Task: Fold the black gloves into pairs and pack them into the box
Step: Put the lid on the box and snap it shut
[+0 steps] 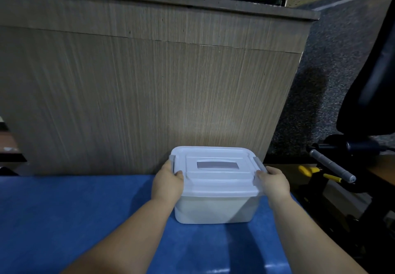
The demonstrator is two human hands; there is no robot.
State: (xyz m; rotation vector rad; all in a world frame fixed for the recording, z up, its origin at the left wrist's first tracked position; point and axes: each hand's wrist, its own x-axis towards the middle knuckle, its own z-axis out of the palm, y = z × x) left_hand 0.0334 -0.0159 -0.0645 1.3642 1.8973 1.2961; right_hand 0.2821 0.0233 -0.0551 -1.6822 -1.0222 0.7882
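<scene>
box (215,207), white cloudy plastic with its lid (213,179) on, stands at the far right part of a blue table cover (85,220), close against a tall wood-grain panel (149,81). 2 bare hands hold it, 1 at each end. left hand (167,185) grips the left end: the thumb lies on top of the lid beside the grey left latch (172,162), and the other fingers curl round the side, out of sight. right hand (275,185) does the same at the right end, thumb on the lid by the grey right latch (259,163), fingers wrapped round the edge. a grey handle (217,165) lies flat in the lid's middle. i cannot tell what is inside. off to the right stand a black chair (372,81) and yellow-handled tools (307,171).
</scene>
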